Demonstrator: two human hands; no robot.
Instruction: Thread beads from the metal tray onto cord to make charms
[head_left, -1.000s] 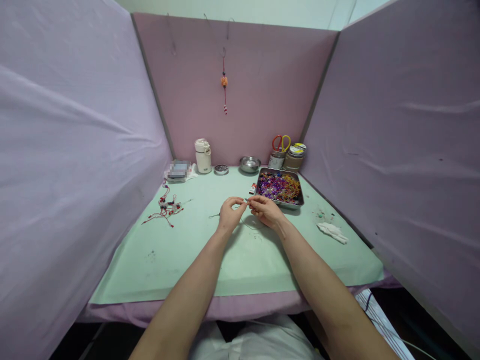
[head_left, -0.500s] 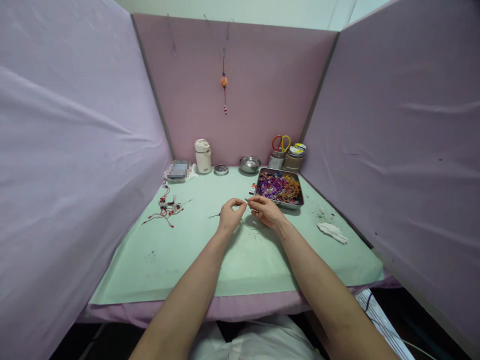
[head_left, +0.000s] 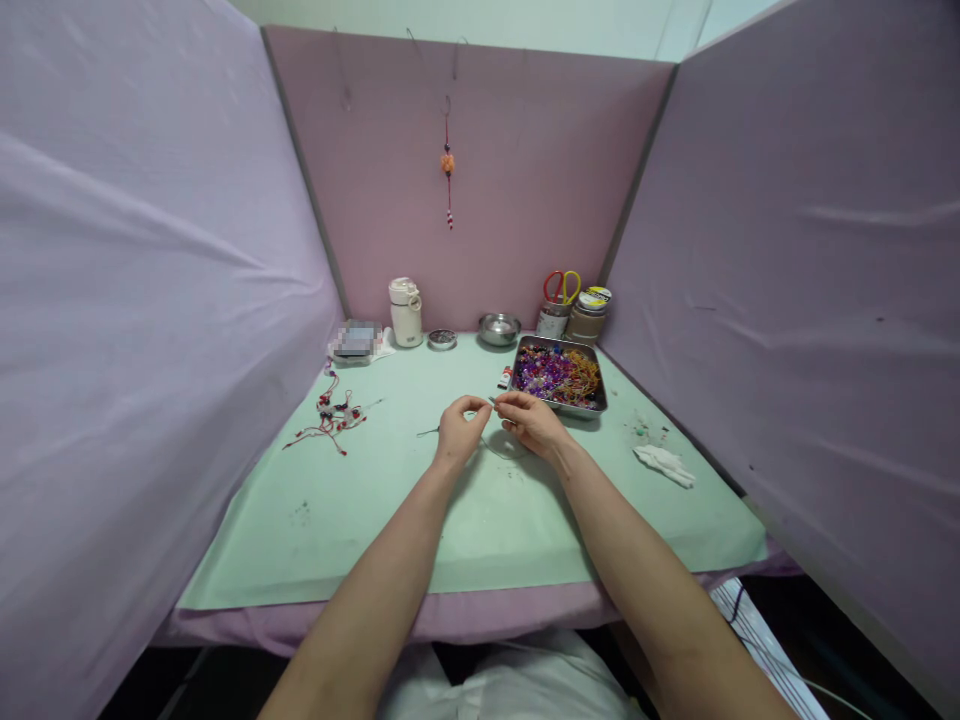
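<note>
My left hand [head_left: 463, 428] and my right hand [head_left: 531, 420] meet over the middle of the green-covered table [head_left: 495, 520], fingertips pinched close together. A thin pale cord [head_left: 501, 457] loops below and between them, and its dark end [head_left: 427, 432] sticks out left of my left hand. The left thumb and forefinger are closed on the cord. A tiny dark tip shows at the right fingertips; what it belongs to is too small to make out. Just behind my right hand stands a metal tray [head_left: 570, 412] of purple and gold beaded strings.
Red beaded cords [head_left: 334, 420] lie at left. Along the back stand a white bottle [head_left: 406, 315], a small round tin [head_left: 442, 340], a steel bowl [head_left: 499, 330], scissors [head_left: 562, 287] in a can and a jar [head_left: 589, 318]. A white cloth [head_left: 664, 466] lies right. Fabric walls enclose the table.
Almost nothing differs. Both hands keep their pinch at the same spot, and the cord loop hangs as before.
</note>
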